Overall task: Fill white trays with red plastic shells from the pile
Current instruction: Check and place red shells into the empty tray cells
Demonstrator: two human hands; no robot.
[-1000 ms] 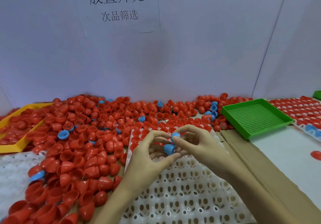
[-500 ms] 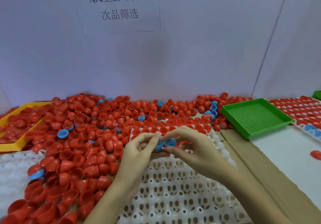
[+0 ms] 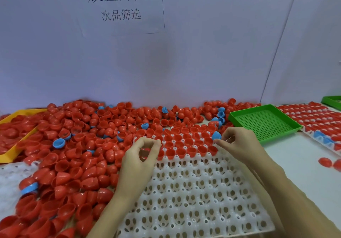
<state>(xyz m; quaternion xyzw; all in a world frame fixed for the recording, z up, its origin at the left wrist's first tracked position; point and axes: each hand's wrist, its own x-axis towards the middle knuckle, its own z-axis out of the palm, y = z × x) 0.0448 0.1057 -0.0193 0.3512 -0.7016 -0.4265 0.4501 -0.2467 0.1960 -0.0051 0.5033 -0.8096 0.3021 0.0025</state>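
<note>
A white tray (image 3: 193, 200) with many sockets lies in front of me. Its far rows hold red shells (image 3: 184, 145) with their openings up; the near rows are bare. The big pile of red shells (image 3: 73, 154), with a few blue ones mixed in, spreads left of and behind the tray. My right hand (image 3: 239, 145) pinches a blue shell (image 3: 216, 136) at the tray's far right corner. My left hand (image 3: 136, 164) hovers over the tray's far left part, thumb and forefinger meeting in a ring. Whether it holds anything is hidden.
A green mesh tray (image 3: 263, 123) stands at the right, with a filled white tray (image 3: 317, 119) beyond it. A yellow tray (image 3: 16, 149) of red shells sits at far left, and another white tray (image 3: 11, 178) lies partly under the pile. Two loose red shells (image 3: 325, 162) lie at right.
Both hands were together at the tray's middle, working two blue shells between them. They have drawn apart: the right went right with one blue shell, the left went left.
</note>
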